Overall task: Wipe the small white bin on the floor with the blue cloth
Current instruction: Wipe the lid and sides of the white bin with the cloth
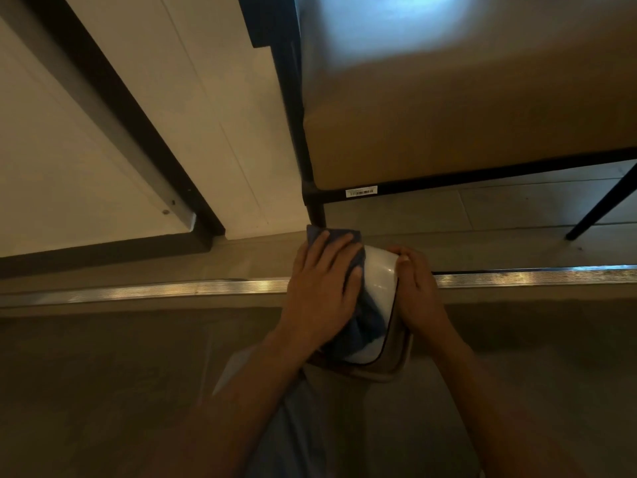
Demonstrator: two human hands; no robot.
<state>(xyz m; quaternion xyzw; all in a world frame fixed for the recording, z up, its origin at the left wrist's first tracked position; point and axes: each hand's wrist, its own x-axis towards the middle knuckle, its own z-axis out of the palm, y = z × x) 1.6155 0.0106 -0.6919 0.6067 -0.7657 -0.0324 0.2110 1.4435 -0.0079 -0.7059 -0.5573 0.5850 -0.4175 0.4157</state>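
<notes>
Small white bin (379, 281) sat between both hands, low center of view, just in front of a metal floor strip (138, 291). Left hand (320, 288) lay flat, fingers straight and spread, pressing the blue cloth (362, 315) onto the bin's left side. Right hand (417, 291) cupped the bin's right side, fingers curled around it. Black-framed table (448, 98) stood just behind.

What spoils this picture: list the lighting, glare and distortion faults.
Head view: dim, warm-toned overall; a bluish glare patch on the tan seat; a small highlight on the white bin; bright glints along the metal floor strip; wide-angle lens bends straight edges.
</notes>
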